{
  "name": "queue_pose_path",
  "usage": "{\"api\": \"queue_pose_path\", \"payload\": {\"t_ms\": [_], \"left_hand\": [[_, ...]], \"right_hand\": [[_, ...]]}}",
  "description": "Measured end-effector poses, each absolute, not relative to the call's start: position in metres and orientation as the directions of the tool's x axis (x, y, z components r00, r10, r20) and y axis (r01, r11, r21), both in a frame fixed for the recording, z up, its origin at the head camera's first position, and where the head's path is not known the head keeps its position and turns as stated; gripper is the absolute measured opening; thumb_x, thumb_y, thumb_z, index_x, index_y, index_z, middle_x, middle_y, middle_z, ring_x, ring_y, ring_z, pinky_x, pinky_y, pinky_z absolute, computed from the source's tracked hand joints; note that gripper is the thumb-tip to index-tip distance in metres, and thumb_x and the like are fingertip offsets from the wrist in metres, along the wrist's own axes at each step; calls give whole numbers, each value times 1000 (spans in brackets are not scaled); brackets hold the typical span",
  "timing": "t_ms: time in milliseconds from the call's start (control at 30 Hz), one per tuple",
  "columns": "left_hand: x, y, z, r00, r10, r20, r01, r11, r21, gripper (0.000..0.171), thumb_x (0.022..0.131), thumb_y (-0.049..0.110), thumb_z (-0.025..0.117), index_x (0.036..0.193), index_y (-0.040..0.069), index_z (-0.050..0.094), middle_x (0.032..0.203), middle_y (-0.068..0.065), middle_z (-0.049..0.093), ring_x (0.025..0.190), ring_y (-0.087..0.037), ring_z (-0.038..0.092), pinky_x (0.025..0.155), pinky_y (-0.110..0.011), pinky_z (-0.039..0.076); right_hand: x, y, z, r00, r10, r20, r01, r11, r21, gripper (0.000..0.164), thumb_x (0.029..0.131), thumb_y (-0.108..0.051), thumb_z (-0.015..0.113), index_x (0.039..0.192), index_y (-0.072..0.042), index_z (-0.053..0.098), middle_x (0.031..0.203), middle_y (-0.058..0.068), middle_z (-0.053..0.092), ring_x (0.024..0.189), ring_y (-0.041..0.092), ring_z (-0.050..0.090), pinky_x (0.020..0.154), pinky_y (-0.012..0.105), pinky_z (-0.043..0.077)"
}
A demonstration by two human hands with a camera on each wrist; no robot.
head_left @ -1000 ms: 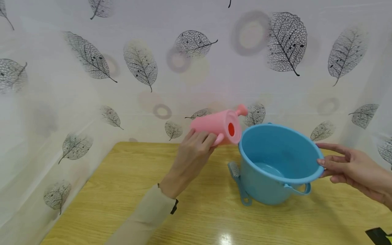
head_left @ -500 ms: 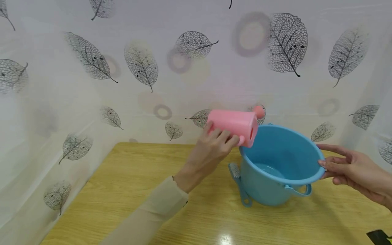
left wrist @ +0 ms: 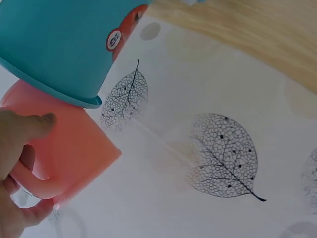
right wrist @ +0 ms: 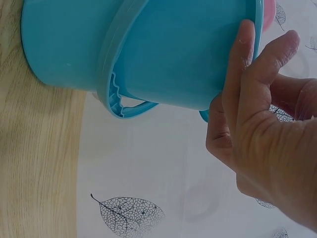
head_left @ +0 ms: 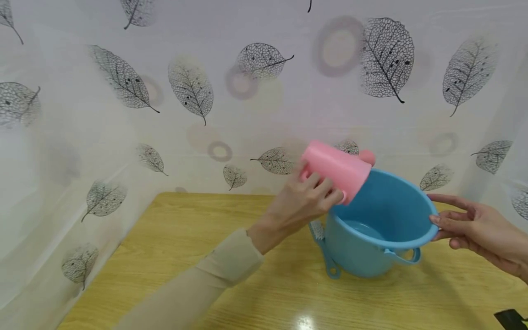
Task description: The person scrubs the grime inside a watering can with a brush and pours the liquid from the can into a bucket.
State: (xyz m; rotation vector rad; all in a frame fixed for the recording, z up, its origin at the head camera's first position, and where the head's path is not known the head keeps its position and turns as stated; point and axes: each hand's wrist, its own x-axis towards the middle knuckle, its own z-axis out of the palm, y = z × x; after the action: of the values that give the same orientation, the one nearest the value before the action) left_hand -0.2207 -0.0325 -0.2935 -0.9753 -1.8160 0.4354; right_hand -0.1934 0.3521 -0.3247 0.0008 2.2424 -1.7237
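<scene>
My left hand (head_left: 311, 197) grips the handle of a pink watering can (head_left: 336, 167), fingers curled round it. The can is tipped over the left rim of a blue bucket (head_left: 359, 254), its open end facing down into the bucket and its round spout head toward the back. In the left wrist view, the can (left wrist: 69, 144) sits right at the bucket's rim, and a red design shows on the bucket's outer wall. My right hand (head_left: 478, 227) pinches the bucket's right rim between thumb and fingers; the right wrist view shows its fingers (right wrist: 242, 54) along the outside wall.
A blue-handled scrub brush (head_left: 327, 256) with pale bristles lies against the bucket's left side on the wooden table (head_left: 185, 256). The bucket's handle (head_left: 406, 257) hangs at its front. A leaf-patterned sheet (head_left: 264, 110) stands behind and left of the table.
My left hand has carried the watering can rightward to the bucket's rim and tilted its open end downward, away from me. The right hand and bucket have stayed nearly still.
</scene>
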Motion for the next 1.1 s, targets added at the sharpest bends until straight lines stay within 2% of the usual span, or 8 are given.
{"api": "queue_pose_path", "payload": {"t_ms": [167, 333, 600, 767, 1000, 1100], "left_hand": [[-220, -28, -295, -192, 808, 557, 382, 585, -716, 21, 100, 8, 45, 94, 25, 54, 83, 7, 56, 76, -14, 54, 90, -42, 51], [-219, -27, -298, -209, 818, 536, 410, 571, -711, 20, 101, 9, 44, 95, 25, 54, 85, 5, 57, 76, -16, 54, 78, -43, 48], [-221, -24, -299, -215, 807, 550, 413, 585, -698, 22, 102, 13, 44, 95, 29, 57, 88, 7, 58, 79, -15, 55, 89, -52, 48], [-225, -25, -298, -201, 820, 536, 420, 566, -710, 24, 102, 12, 42, 95, 29, 57, 89, 7, 58, 78, -15, 53, 85, -48, 48], [-233, -25, -294, -134, 844, 519, 399, 525, -752, 31, 110, 23, 31, 91, 27, 55, 88, 5, 57, 80, -14, 52, 90, -48, 47], [-236, -23, -292, -90, 855, 511, 387, 503, -773, 33, 110, 21, 31, 88, 27, 54, 87, 5, 57, 81, -15, 54, 91, -49, 48]], "right_hand": [[-194, 352, -326, -952, -188, -243, 188, 270, -944, 46, 106, -16, 53, 137, -44, 34, 98, 1, 78, 81, 24, 79, 60, 27, 62], [-193, 351, -325, -952, -178, -248, 190, 288, -939, 51, 106, -17, 53, 144, -42, 30, 98, -1, 77, 81, 23, 79, 60, 26, 62], [-193, 351, -325, -954, -171, -246, 190, 291, -938, 51, 106, -17, 54, 144, -42, 30, 98, -2, 77, 81, 23, 79, 60, 27, 62], [-193, 351, -326, -954, -173, -245, 187, 295, -937, 51, 106, -17, 54, 144, -42, 30, 98, -3, 77, 82, 22, 78, 60, 27, 62], [-195, 349, -327, -954, -148, -261, 195, 357, -914, 69, 106, -22, 54, 161, -33, 12, 97, -7, 76, 82, 21, 79, 62, 28, 63], [-195, 349, -326, -952, -140, -271, 204, 369, -907, 77, 106, -23, 53, 164, -29, 3, 96, -8, 76, 82, 21, 79, 63, 28, 63]]}}
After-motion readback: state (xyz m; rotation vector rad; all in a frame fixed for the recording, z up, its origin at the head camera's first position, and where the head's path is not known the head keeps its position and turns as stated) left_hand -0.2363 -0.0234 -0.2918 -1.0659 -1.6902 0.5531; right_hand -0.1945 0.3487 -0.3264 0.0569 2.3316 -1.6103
